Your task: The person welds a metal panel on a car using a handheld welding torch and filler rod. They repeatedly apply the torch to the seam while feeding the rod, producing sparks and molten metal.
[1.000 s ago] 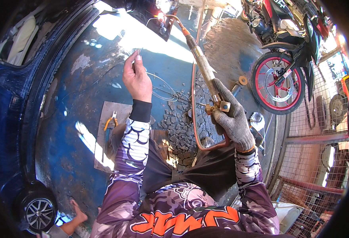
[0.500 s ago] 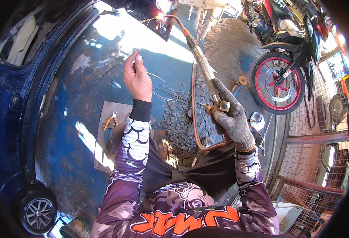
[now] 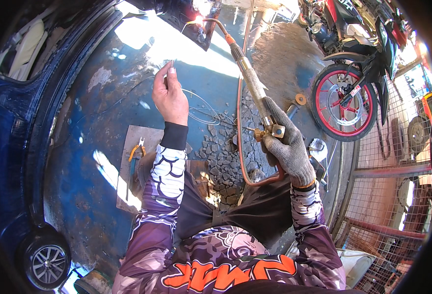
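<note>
My bare left hand (image 3: pixel 171 98) is closed in a pinch on a thin welding wire (image 3: pixel 184 28), whose far end bends over toward the bright glow. Loose coils of wire trail behind that hand above the floor. A knitted grey glove covers my right hand (image 3: pixel 288 147), which is wrapped round the handle of a gas welding torch (image 3: pixel 248 73) beside its brass valve knobs. From there the torch slants up and left. Its curved tip reaches the glow at a dark, rusty metal part (image 3: pixel 207 36). Glare hides the exact spot being heated.
An orange hose (image 3: pixel 239 122) loops beside the torch. Pliers with yellow handles (image 3: pixel 137 149) lie on a board (image 3: pixel 133 133) at left. Broken dark chunks (image 3: pixel 221 152) cover the floor between my knees. A blue car (image 3: pixel 7 142) stands left, a red-wheeled motorcycle (image 3: pixel 344 100) right, near a wire-mesh fence (image 3: pixel 380 147).
Near the glow, the wire's end now shows a bend where it looked straighter before. Sparks below the glow have faded. Both hands and the torch hold nearly the same place.
</note>
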`<state>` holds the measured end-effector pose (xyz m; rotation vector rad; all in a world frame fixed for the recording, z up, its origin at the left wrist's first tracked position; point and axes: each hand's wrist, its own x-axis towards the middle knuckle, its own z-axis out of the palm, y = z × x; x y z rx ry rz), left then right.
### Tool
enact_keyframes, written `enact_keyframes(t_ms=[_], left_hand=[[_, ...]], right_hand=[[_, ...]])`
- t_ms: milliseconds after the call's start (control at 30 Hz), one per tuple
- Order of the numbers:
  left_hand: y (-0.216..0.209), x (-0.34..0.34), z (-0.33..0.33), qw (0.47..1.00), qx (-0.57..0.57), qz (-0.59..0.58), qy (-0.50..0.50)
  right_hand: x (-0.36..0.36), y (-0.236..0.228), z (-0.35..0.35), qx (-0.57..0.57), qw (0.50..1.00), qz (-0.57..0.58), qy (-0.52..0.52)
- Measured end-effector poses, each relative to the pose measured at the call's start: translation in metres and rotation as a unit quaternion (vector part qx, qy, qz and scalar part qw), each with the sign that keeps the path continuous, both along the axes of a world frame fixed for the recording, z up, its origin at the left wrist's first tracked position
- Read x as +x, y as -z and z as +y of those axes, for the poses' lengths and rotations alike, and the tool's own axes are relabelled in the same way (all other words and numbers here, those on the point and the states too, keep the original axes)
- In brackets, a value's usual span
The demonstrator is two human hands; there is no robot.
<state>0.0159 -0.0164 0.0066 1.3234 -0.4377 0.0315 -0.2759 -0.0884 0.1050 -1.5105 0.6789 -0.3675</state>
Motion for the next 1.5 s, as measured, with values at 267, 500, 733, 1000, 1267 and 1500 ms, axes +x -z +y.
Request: enact_keyframes(t_ms=[267, 500, 733, 1000, 1267, 1500], left_hand=[[0.0024, 0.0008, -0.002, 1.0, -0.013, 0.003, -0.001], [0.0018, 0.0015, -0.0007, 1.0, 0.004, 0.004, 0.003], [0.0007, 0.0011, -0.0012, 1.0, 0.017, 0.024, -0.001], [0.0017, 0.0014, -0.0011, 1.0, 0.002, 0.008, 0.006], [0.0028, 0.0026, -0.0011, 1.0, -0.004, 0.009, 0.012], [0.0046, 0.0038, -0.0032, 1.0, -0.004, 0.003, -0.002]], right_hand=[[-0.0001, 0.0003, -0.0002, -0.005, 1.0, -0.002, -0.001], [0.001, 0.0012, 0.0005, 0.0, 1.0, -0.009, 0.001], [0.0007, 0.0027, 0.0007, -0.004, 1.0, -0.008, 0.005], [-0.0008, 0.0024, 0.0004, -0.001, 1.0, -0.003, 0.002], [0.0, 0.0036, 0.0, -0.004, 1.0, -0.001, 0.005], [0.0003, 0.0019, 0.0012, -0.006, 1.0, -0.002, 0.005]])
